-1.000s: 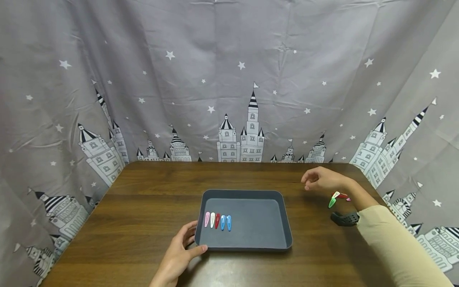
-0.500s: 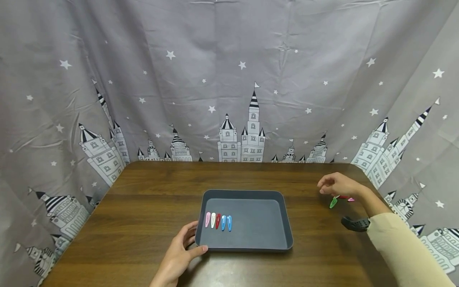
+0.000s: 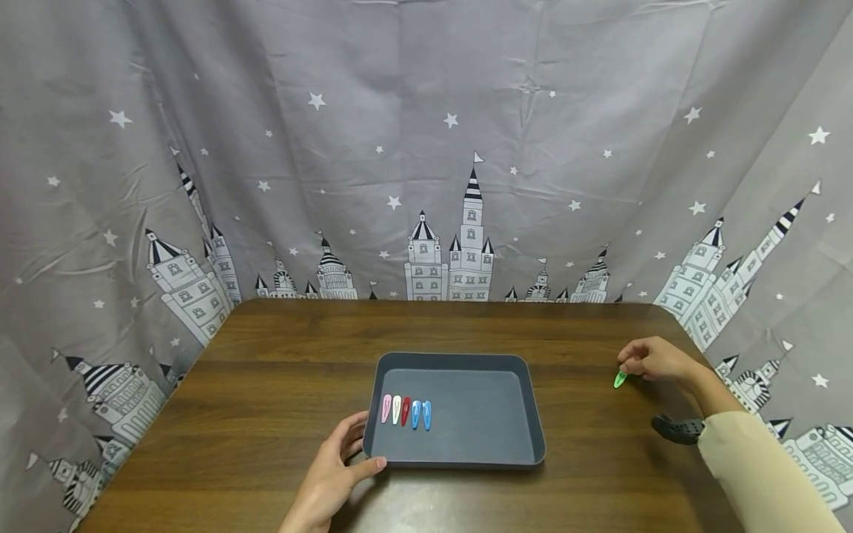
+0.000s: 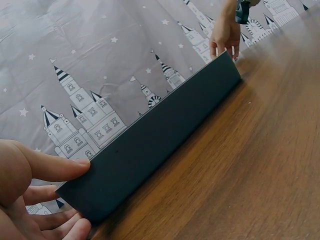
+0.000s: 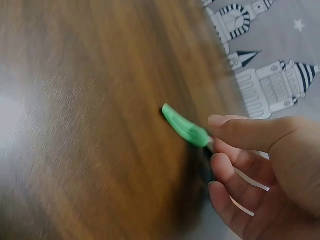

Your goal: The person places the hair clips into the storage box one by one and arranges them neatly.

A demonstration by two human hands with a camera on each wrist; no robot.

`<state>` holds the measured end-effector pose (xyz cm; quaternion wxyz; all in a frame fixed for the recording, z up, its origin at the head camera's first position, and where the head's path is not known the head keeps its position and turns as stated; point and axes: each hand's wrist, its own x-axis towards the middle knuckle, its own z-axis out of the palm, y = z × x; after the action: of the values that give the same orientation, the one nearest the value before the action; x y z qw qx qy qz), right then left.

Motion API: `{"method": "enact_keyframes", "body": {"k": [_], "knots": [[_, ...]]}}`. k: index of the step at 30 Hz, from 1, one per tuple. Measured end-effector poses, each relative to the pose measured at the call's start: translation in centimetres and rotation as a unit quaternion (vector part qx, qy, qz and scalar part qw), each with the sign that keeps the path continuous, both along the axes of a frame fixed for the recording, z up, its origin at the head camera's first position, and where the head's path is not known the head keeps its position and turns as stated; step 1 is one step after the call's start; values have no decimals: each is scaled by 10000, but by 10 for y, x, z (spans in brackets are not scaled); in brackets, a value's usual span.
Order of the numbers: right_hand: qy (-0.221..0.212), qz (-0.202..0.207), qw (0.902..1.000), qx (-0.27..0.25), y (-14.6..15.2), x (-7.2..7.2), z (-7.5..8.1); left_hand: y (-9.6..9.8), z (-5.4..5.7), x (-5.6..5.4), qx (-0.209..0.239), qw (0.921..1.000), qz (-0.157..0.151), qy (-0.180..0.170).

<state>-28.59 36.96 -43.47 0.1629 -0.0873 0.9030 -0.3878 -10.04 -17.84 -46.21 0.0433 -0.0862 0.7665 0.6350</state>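
Note:
A dark grey tray [image 3: 480, 414] rests on the wooden table, its near left corner gripped by my left hand [image 3: 336, 463]. In the left wrist view, the thumb [image 4: 65, 169] lies on the tray wall [image 4: 150, 145] and the other fingers go round the corner. Inside the tray, a pink hair clip [image 3: 386, 409], a white one [image 3: 396, 409], a red one [image 3: 406, 411] and two blue ones [image 3: 416, 414] stand in a row. To the right, my right hand [image 3: 660, 360] pinches one end of a green hair clip [image 5: 185, 127] low over the table.
Bare wooden tabletop [image 3: 286, 370] surrounds the tray. A grey curtain [image 3: 426, 148] printed with castles and stars hangs behind the table and along its sides. A black wrist strap [image 3: 677, 429] is on the right forearm.
My right hand has moved right and down to the green hair clip, covering the white, red and pink clips lying beside it. The left hand and tray have stayed put.

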Motion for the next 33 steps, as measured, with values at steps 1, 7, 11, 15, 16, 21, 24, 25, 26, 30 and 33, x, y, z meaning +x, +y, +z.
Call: {"method": "enact_keyframes", "body": {"k": [1,7,11,15,16,21,24,25,26,30,33], "knots": [[31,3,10000,46,2,1,-2,0,0,0,-1,10000,-2,0],[288,-49,9991,303,5,4,-9,0,0,1,0,10000,-9,27],[707,-40,9952,677,2,5,-13,-1,-1,1,-6,10000,-4,11],[1170,-35,9874,1066,1,7,-15,-1,-1,0,-14,10000,-5,14],[1236,-59,9859,1125,1,7,-16,-1,-1,0,-13,10000,-7,12],[1468,-78,9817,1211,2,9,-18,-1,-2,0,-1,10000,-29,17],[1556,22,9818,1088,5,9,-19,-1,-2,0,1,10000,-48,27],[1565,66,9823,1025,6,9,-20,-2,-2,0,3,10000,-46,25],[1526,97,9840,917,6,10,-20,-2,-2,0,11,10000,-49,23],[1152,45,9927,365,9,11,-19,-1,-3,0,56,10000,-67,33],[817,-69,9965,-138,8,12,-17,-1,-3,-1,50,9999,-76,56]]}}
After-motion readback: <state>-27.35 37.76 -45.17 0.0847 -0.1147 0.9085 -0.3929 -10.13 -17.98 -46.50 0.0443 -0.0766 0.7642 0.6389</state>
